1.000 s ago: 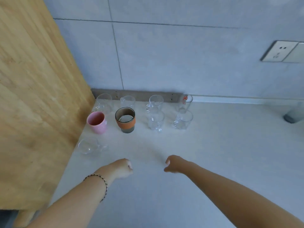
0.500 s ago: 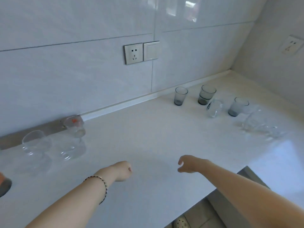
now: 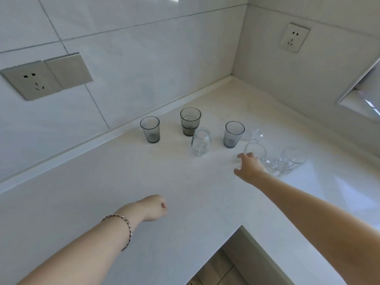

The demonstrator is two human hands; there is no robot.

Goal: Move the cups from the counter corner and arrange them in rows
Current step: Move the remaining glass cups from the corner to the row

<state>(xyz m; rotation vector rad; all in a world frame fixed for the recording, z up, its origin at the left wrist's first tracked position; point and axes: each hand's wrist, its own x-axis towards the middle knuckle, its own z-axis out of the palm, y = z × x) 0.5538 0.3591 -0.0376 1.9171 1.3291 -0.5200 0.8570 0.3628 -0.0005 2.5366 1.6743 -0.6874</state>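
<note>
Several cups stand in the counter corner. Three are smoky grey tumblers: one at the left [image 3: 150, 129], a taller one [image 3: 190, 120] behind, and one to the right [image 3: 234, 134]. A clear glass mug [image 3: 201, 144] stands upside down between them. More clear glass mugs [image 3: 255, 151] [image 3: 293, 159] cluster at the right, with another [image 3: 254, 134] behind. My right hand [image 3: 248, 166] reaches out with fingers spread, right beside the nearest clear mug, holding nothing. My left hand [image 3: 153, 207] hovers over the counter as a loose fist, far from the cups.
The white counter [image 3: 123, 182] meets tiled walls at the corner. A socket and switch plate [image 3: 46, 76] sits on the left wall, another socket [image 3: 295, 37] on the right wall. The counter's front edge steps back at a cut-out [image 3: 236, 229] near my right arm.
The view has swung right from the arranged cups to the corner cups. My right hand has stretched forward and opened beside a clear mug. My left hand stays in a fist.
</note>
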